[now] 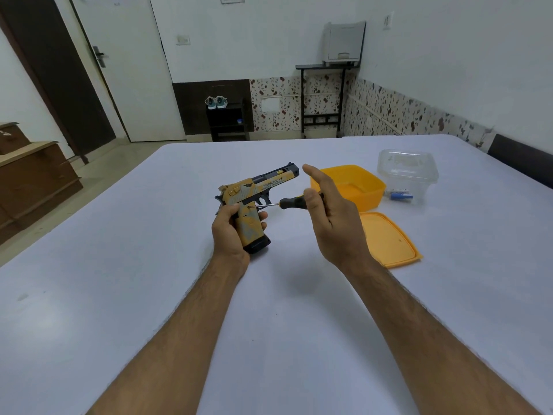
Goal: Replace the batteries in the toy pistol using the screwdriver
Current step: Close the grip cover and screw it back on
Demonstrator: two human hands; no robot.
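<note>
A yellow, grey and black toy pistol (261, 187) is held above the white table (149, 265), barrel pointing right and away. My left hand (230, 232) grips its handle from the left. A screwdriver (294, 203) with a black handle and thin metal shaft has its tip on a screw hole at the top of the pistol's grip. My right hand (332, 217) pinches the screwdriver handle between thumb and fingers, with the index finger raised straight. Blue and white batteries (401, 195) lie inside a clear plastic container (408, 172) at the right.
An open yellow box (348, 187) stands behind my right hand, with its yellow lid (389, 239) lying flat on the table to the right of it. A door, a shoe rack and a small stand line the far wall.
</note>
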